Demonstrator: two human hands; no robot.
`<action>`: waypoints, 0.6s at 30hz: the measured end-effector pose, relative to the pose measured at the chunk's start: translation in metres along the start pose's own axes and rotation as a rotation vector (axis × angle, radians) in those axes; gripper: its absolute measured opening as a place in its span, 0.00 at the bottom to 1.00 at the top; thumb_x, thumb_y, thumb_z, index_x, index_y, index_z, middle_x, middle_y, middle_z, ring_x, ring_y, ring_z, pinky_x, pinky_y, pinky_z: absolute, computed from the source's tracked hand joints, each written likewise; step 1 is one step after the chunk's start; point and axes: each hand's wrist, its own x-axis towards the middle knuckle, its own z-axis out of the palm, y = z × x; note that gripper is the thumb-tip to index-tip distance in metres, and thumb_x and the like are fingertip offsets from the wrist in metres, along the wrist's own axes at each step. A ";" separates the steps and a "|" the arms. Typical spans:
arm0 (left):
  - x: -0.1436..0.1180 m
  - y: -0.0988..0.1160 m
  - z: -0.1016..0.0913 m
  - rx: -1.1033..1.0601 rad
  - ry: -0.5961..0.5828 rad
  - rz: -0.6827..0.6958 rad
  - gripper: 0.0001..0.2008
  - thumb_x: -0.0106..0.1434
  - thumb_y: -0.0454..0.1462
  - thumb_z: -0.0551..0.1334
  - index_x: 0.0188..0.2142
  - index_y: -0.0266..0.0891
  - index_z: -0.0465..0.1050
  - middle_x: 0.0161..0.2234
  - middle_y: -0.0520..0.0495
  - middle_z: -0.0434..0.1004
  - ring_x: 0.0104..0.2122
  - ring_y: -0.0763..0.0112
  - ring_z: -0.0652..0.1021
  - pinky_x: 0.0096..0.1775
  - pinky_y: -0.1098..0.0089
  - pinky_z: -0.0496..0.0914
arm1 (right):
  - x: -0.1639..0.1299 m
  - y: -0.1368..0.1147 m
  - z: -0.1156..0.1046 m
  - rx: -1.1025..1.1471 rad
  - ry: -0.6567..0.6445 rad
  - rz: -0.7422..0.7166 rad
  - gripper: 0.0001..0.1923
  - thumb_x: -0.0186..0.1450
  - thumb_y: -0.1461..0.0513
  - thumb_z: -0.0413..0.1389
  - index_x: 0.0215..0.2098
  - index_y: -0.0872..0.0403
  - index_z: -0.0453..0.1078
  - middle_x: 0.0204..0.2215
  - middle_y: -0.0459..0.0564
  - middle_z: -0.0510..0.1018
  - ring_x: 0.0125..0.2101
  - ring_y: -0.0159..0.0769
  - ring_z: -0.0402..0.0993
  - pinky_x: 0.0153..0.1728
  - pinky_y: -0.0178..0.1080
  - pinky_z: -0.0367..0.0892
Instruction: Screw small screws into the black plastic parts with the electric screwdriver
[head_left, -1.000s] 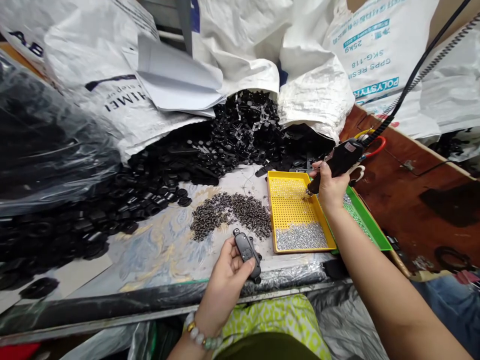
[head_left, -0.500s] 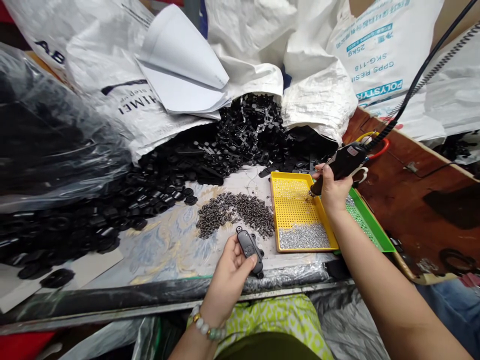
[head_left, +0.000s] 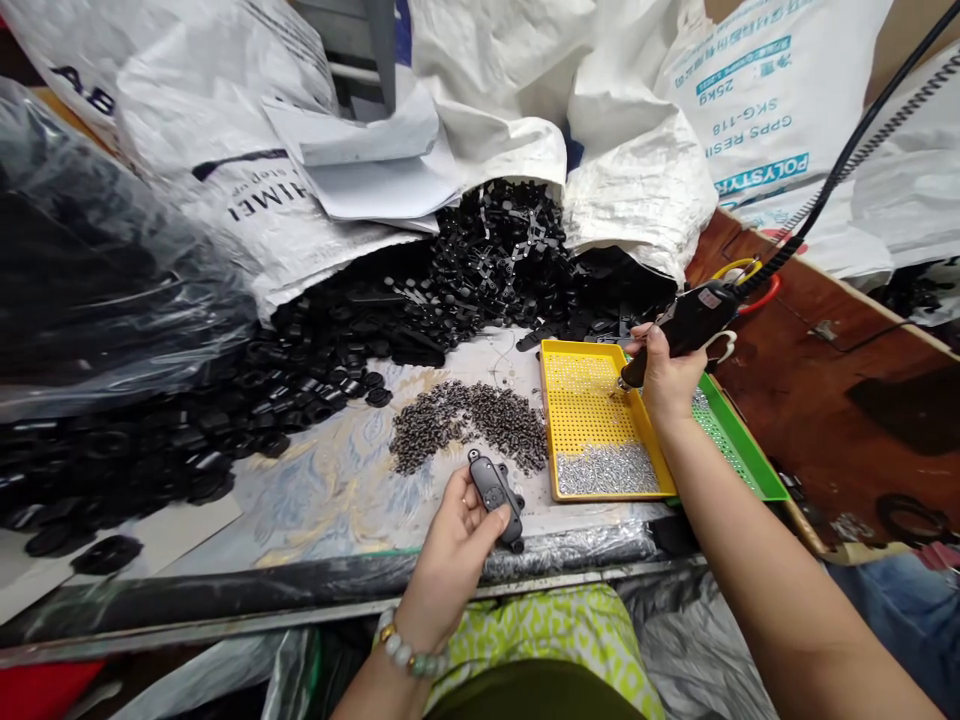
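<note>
My left hand (head_left: pixel 469 520) is closed on a dark grey oblong plastic part (head_left: pixel 495 498) with small lugs along its edge, the thumb pressed on its near end. My right hand (head_left: pixel 670 375) grips a black electric screwdriver (head_left: pixel 694 318), its tip angled down over the yellow perforated tray (head_left: pixel 561 420). Silver screws (head_left: pixel 607 470) lie heaped at the near end of that tray, and more sit in its far holes. Beside it, partly behind my right forearm, is a green perforated tray (head_left: pixel 757 478). Small dark metal pieces (head_left: pixel 480 420) are piled left of the yellow tray.
Black plastic parts (head_left: pixel 315 390) spread along the left and back, some spilling from white sacks (head_left: pixel 637 180). Folded paper (head_left: pixel 367 165) rests on one sack. A brown wooden board (head_left: pixel 847 400) borders the right side. The screwdriver's black cable (head_left: pixel 847 160) runs up to the right.
The paper on the sack has flopped lower, uncovering a grey frame behind it. Both hands keep their holds, and the screwdriver stays over the yellow tray. The view has shifted slightly.
</note>
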 end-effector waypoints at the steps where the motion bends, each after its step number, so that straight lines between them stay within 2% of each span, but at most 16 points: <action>1: 0.000 0.000 0.000 -0.002 0.003 -0.002 0.18 0.58 0.40 0.60 0.46 0.40 0.59 0.35 0.51 0.65 0.29 0.77 0.64 0.27 0.76 0.58 | 0.000 -0.001 0.000 -0.004 -0.004 0.003 0.12 0.58 0.55 0.57 0.31 0.57 0.68 0.25 0.44 0.75 0.19 0.25 0.70 0.21 0.30 0.66; 6: 0.001 -0.002 -0.001 0.016 0.001 -0.003 0.15 0.59 0.38 0.59 0.45 0.40 0.59 0.35 0.52 0.65 0.28 0.78 0.64 0.26 0.77 0.58 | -0.004 -0.001 0.001 0.025 0.011 0.013 0.11 0.57 0.56 0.58 0.32 0.56 0.66 0.26 0.44 0.76 0.19 0.24 0.70 0.22 0.30 0.67; 12: 0.001 -0.003 -0.001 0.028 0.014 0.007 0.15 0.59 0.37 0.58 0.45 0.40 0.59 0.36 0.51 0.67 0.28 0.78 0.64 0.27 0.77 0.59 | 0.003 -0.003 0.000 -0.008 0.018 0.052 0.12 0.56 0.55 0.58 0.30 0.56 0.65 0.22 0.42 0.75 0.19 0.25 0.70 0.22 0.30 0.67; 16: 0.002 -0.001 0.002 0.010 0.008 -0.021 0.16 0.59 0.36 0.58 0.46 0.39 0.58 0.35 0.50 0.67 0.27 0.78 0.64 0.26 0.77 0.59 | 0.004 -0.036 0.004 0.128 0.132 -0.005 0.11 0.57 0.57 0.57 0.34 0.56 0.65 0.24 0.43 0.76 0.17 0.25 0.70 0.19 0.30 0.66; 18: 0.002 -0.001 0.003 -0.009 0.002 -0.015 0.15 0.59 0.34 0.58 0.46 0.39 0.58 0.34 0.51 0.66 0.27 0.78 0.64 0.26 0.77 0.59 | -0.009 -0.062 0.009 0.229 0.122 -0.020 0.10 0.59 0.59 0.55 0.37 0.55 0.65 0.24 0.43 0.75 0.17 0.25 0.69 0.19 0.30 0.65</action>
